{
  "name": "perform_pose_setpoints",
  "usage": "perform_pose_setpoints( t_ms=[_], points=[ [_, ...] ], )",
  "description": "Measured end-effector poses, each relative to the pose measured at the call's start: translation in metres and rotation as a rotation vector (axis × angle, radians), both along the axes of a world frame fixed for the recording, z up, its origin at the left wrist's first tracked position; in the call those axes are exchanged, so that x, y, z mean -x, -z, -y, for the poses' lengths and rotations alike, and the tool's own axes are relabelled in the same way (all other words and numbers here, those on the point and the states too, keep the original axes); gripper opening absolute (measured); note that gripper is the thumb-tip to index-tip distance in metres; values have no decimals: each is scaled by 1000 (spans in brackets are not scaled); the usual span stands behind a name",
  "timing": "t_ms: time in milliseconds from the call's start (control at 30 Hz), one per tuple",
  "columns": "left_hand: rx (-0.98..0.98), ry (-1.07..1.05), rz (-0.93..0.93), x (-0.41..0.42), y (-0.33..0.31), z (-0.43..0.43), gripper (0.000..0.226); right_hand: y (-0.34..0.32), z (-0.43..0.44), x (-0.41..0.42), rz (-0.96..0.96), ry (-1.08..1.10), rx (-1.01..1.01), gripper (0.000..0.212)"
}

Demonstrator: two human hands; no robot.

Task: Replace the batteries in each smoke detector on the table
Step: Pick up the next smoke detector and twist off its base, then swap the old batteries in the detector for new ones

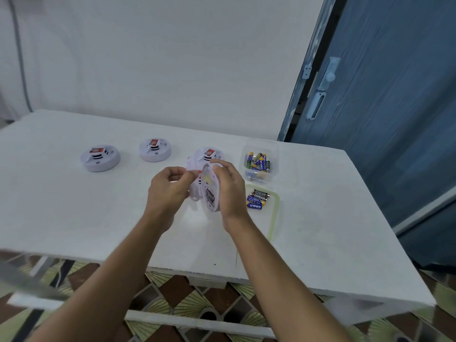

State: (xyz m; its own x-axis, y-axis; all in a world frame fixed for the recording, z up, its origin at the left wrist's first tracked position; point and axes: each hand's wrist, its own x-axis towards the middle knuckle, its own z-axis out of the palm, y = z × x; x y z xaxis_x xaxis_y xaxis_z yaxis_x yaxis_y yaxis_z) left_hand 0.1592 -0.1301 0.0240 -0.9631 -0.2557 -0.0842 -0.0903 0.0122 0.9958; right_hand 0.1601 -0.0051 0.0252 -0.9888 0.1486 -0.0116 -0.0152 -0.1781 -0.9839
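Both my hands hold a white round smoke detector (208,191) on edge above the table's middle, its underside with a battery bay turned to my right. My left hand (170,187) grips its left side with curled fingers. My right hand (228,186) wraps over the rim from the right. Behind it another white detector (208,154) sits on the table, partly hidden. Two more detectors lie to the left, one at the centre (155,149) and one further left (100,157), each with a red label on top.
A clear plastic tub (260,160) with several loose batteries stands at the right. In front of it a clear lid (272,213) carries several batteries (257,199). The white table (74,206) ends near me; a blue door (382,107) is at right.
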Motion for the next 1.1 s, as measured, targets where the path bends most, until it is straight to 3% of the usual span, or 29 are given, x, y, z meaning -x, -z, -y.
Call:
perform_pose_setpoints(
  t_ms=[67,133,233,300,433,767,933,1100],
  points=[
    [177,-4,58,2,7,14,44,-1,-2,4,44,30,68,29],
    [483,44,101,2,13,26,39,-2,-6,8,109,43,157,32],
    [929,171,112,1,24,38,52,-2,-10,11,192,49,245,49],
    [1065,197,150,2,30,43,57,-2,-13,12,236,35,286,46],
    [1183,211,239,4,40,46,66,3,-22,13,297,-2,372,21],
    [1260,186,213,7,32,41,61,4,-29,13,300,-43,468,25],
    [837,109,-214,0,0,7,23,3,-32,11,258,-93,517,28],
    [679,244,-252,-9,-17,-27,9,0,-40,9,174,-139,560,25]
  ],
)
